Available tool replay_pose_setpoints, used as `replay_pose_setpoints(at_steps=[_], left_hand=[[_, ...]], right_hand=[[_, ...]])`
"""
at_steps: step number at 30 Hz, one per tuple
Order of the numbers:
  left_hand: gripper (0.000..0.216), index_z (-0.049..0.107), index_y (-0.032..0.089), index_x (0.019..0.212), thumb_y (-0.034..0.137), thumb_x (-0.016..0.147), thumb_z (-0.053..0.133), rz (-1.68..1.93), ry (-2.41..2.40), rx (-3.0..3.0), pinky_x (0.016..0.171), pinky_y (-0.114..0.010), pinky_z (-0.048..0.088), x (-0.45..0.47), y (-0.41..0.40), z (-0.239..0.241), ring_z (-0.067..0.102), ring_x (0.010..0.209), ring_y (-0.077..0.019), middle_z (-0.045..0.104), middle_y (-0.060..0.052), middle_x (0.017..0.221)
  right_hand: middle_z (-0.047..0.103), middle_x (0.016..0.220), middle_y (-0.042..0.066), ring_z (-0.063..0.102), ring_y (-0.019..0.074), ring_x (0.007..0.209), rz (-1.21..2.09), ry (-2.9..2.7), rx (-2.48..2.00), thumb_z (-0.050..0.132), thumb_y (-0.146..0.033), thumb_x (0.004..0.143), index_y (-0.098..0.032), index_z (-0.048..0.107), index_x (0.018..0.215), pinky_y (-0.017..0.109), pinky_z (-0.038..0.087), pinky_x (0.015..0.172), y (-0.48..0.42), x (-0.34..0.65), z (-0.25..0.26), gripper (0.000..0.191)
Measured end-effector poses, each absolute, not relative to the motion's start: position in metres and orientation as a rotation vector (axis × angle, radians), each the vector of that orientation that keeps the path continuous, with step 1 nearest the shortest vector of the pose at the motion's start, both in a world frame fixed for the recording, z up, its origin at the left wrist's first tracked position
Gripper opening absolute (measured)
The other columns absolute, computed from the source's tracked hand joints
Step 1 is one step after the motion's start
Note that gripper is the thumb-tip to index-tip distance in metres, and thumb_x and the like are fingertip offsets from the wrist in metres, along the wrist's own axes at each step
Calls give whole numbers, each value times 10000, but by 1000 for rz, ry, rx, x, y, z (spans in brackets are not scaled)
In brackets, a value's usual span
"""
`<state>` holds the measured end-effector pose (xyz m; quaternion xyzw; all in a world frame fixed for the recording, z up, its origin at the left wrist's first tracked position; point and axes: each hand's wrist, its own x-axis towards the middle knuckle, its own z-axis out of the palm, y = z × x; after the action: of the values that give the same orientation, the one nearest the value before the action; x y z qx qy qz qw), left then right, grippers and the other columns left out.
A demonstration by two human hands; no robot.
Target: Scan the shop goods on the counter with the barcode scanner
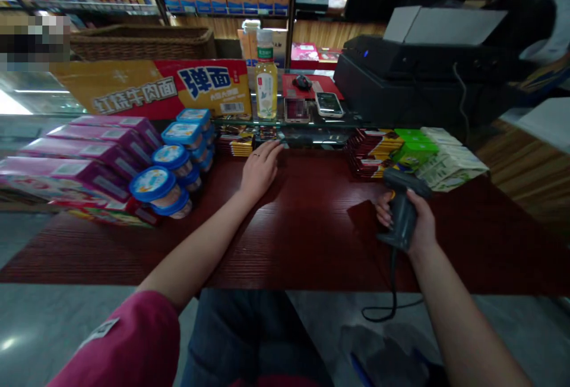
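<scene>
My right hand [418, 221] is wrapped round the grip of a dark handheld barcode scanner [401, 200], held just above the dark red counter [312, 227]; its cable hangs off the front edge. My left hand [260, 170] lies flat on the counter, fingers stretched toward the back edge near small packets [243, 140]. It holds nothing.
Purple boxes [84, 161] and blue-lidded tubs [171, 164] are stacked at the left. Dark red packets [369, 152] and green and white packs [427, 155] lie at the right. Behind stand a drink bottle [266, 75], two phones [328, 104] and a black register [401, 72].
</scene>
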<state>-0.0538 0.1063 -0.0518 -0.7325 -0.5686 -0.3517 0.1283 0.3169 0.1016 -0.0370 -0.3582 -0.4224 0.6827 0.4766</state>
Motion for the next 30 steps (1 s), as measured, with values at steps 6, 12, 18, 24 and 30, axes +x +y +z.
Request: replay_pose_setpoints(at_steps=[6,12,18,24,30], left_hand=[[559,396,131,1521,81,966,351,-1082,-1861,-1928,1278,-511,247,-143,106,-62,233,1569,-268,392,-110,1626],[460,527,91,1408,97,993,329,-1141,-1946,-1865,1260,-530,260,-151,114,-68,479,1422,-298,610,-179,1408],[298,700,240,1207,201,1002,486,-1205,-1883,-1892,1211,-430,363,-149,103,-58,574,1324,-245,700,-71,1303],[307,717,216,1204,312,1044,473,-1405,-1836,-1866,1033,-325,496,-128,90,-51,681,1157,-199,750,-75,1212],[225,778,216,1104,281,981,601,-1655,-2142,-1720,900,-280,549,-128,102,-57,742,1034,-210,790,-37,1117]], right_hand=[[427,648,15,346,122,486,1736,-1094,-932,700,-562,756,-218,632,700,242,291,352,104,291,-34,355],[408,660,-3,284,97,464,1870,-1143,-813,723,-614,721,-193,611,719,217,219,311,109,241,-32,436],[437,642,-7,315,89,455,2099,-1234,-691,716,-618,717,-182,585,710,193,213,316,125,164,-32,455],[436,608,-21,364,86,439,2141,-1242,-602,713,-623,728,-181,592,694,189,292,331,136,97,-33,459],[535,592,-3,480,110,413,2100,-1329,-781,772,-603,706,-164,656,723,223,400,325,117,97,-35,454]])
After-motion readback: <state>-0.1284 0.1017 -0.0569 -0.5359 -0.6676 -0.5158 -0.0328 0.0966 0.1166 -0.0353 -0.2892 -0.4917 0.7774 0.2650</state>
